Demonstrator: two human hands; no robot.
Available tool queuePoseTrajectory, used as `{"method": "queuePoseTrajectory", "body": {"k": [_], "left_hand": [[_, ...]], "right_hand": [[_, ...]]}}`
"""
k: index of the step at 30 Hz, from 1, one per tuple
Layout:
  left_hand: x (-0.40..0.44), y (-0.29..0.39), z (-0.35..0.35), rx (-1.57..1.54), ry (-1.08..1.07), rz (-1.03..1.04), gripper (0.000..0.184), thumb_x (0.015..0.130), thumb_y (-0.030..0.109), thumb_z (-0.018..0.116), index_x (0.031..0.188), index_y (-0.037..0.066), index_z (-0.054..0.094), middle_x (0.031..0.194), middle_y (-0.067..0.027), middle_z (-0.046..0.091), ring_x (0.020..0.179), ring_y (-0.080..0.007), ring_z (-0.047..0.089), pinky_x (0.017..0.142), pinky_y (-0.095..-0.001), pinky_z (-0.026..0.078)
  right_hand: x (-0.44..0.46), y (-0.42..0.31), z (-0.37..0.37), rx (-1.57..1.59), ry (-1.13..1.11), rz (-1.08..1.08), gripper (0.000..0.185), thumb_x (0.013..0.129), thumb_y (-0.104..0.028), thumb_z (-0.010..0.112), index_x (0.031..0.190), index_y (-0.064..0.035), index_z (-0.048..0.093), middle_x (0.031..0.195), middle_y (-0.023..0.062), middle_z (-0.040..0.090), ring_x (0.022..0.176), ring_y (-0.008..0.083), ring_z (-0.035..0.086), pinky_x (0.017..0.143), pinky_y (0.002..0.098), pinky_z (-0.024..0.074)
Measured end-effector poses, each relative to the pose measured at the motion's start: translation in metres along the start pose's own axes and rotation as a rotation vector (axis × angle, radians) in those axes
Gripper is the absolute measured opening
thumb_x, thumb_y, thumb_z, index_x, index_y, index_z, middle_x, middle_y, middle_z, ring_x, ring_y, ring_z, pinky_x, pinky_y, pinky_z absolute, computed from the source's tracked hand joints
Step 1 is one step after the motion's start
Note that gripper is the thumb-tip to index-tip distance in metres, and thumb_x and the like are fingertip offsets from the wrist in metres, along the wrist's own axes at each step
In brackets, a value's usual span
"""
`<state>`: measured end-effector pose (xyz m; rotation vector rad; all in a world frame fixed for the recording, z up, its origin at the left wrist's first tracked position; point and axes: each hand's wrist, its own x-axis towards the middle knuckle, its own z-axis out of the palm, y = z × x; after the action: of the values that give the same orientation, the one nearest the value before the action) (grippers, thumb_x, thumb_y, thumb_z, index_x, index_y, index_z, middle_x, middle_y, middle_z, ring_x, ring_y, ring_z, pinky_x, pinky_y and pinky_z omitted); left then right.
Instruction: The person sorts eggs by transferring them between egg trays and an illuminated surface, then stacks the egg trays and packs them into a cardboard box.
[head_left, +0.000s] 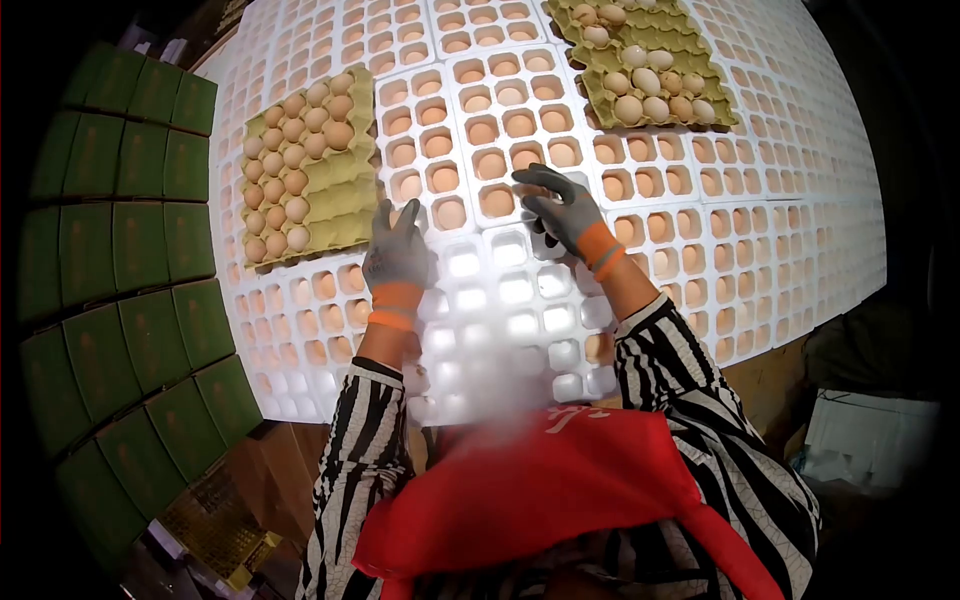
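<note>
My left hand (397, 250), in a grey glove with an orange cuff, reaches over the white foam egg tray (437, 228). Its thumb and fingers are apart, and an egg-coloured patch shows between them. Whether they touch that egg is unclear. To the right, my right hand (562, 208), gloved alike, hovers with spread, bent fingers over the tray cells, beside a brown egg (497, 201). I see nothing in its grasp. Cells nearest my body are bare white, while those farther off hold eggs.
A yellow-green pulp tray (335, 200) with brown eggs lies left of my left hand. Another pulp tray (672, 60), partly filled with paler eggs, lies at the far right. Stacked green boxes (140, 255) line the left side. A yellow crate (225, 530) stands low at left.
</note>
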<state>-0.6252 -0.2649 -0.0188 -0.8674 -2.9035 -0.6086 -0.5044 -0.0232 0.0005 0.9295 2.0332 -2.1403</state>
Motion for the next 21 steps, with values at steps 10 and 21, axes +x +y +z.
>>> {"method": "queuePoseTrajectory", "body": {"k": [10,21], "left_hand": [[-0.031,-0.004,-0.02,-1.171,0.268,-0.271,0.04,0.096,0.014,0.056,0.133,-0.002,0.055,0.126,-0.0094,0.061,0.108,-0.0189,0.059,0.094,-0.0316,0.049],[-0.046,-0.001,-0.025,-0.224,0.186,0.143,0.037,0.086,0.006,0.064,0.123,0.01,0.068,0.134,-0.0123,0.06,0.128,-0.0337,0.052,0.111,-0.0457,0.038]], "right_hand": [[-0.006,0.029,-0.037,-0.498,0.375,-0.857,0.042,0.089,-0.003,0.062,0.131,-0.0077,0.06,0.132,0.0167,0.058,0.119,0.0355,0.056,0.099,0.0425,0.0484],[-0.002,0.032,-0.024,-0.756,0.442,-0.845,0.035,0.088,-0.01,0.064,0.123,-0.0068,0.064,0.124,0.0153,0.063,0.117,0.0368,0.057,0.102,0.0461,0.0457]]}}
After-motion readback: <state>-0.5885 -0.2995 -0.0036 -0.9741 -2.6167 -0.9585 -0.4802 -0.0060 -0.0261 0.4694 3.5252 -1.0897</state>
